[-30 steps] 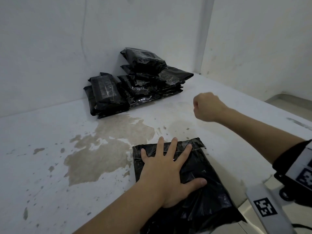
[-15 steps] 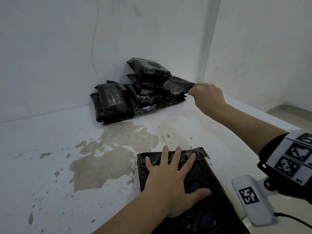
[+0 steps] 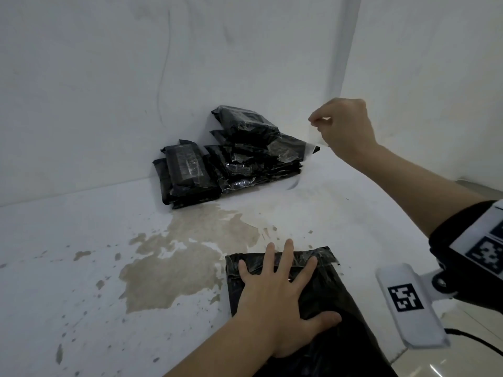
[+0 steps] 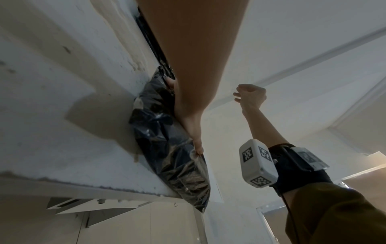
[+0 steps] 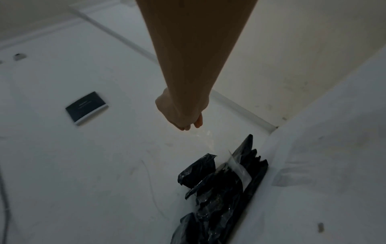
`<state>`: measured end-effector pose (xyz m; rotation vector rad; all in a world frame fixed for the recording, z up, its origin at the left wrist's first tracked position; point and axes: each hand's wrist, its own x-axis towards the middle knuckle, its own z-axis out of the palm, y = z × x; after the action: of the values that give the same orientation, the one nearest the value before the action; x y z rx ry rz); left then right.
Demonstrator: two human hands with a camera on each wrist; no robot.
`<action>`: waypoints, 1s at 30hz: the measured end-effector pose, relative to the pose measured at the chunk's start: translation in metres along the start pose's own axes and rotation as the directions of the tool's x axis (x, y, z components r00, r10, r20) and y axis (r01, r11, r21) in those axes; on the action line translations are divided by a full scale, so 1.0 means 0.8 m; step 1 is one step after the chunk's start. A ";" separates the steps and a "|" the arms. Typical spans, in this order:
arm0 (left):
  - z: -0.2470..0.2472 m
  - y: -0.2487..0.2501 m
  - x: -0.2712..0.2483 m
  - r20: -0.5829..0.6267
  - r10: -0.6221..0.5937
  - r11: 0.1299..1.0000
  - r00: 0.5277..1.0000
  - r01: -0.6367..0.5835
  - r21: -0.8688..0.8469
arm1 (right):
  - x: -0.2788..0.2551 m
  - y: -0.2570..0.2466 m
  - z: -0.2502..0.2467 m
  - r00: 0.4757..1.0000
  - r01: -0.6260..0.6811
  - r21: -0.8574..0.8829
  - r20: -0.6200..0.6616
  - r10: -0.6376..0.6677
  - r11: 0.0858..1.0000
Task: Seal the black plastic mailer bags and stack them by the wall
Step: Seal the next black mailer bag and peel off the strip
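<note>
While the left hand [image 3: 283, 303] lies flat with spread fingers on the black mailer bag [image 3: 321, 303], the bag shows glossy, crinkled plastic with its flap folded over. Its long axis runs toward the stack of sealed bags [image 3: 231, 156] by the wall [image 3: 109, 91]. The right hand [image 3: 345, 129] pinches a pale translucent strip [image 3: 309, 151] above the stack.

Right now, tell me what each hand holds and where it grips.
The right hand pinches the top end of a clear strip. The left hand holds nothing; it presses flat on the mailer bag.
</note>
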<state>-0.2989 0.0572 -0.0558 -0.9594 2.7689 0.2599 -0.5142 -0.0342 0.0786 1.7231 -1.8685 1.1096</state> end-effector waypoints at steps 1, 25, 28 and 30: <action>0.000 0.001 -0.001 -0.010 -0.003 1.000 1.000 0.003 -0.001 | -0.001 -0.004 -0.005 1.000 0.008 0.024 0.004 -0.008 1.000; 0.008 0.004 -0.015 -0.500 -0.031 0.994 0.866 -0.024 -0.104 | -0.037 -0.090 -0.078 0.916 0.395 0.181 -0.155 -0.371 0.900; -0.004 -0.004 -0.019 -0.487 -0.190 0.849 0.852 -0.106 -0.517 | -0.040 -0.096 -0.080 0.909 0.412 0.206 -0.158 -0.386 0.887; -0.009 -0.015 -0.015 -0.385 -0.320 0.604 0.866 -0.127 -0.787 | -0.044 -0.100 -0.082 0.906 0.423 0.246 -0.147 -0.397 0.872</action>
<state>-0.2832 0.0534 -0.0471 -1.5489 3.0104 1.5626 -0.4469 0.0425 0.1184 2.0552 -1.2481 1.2820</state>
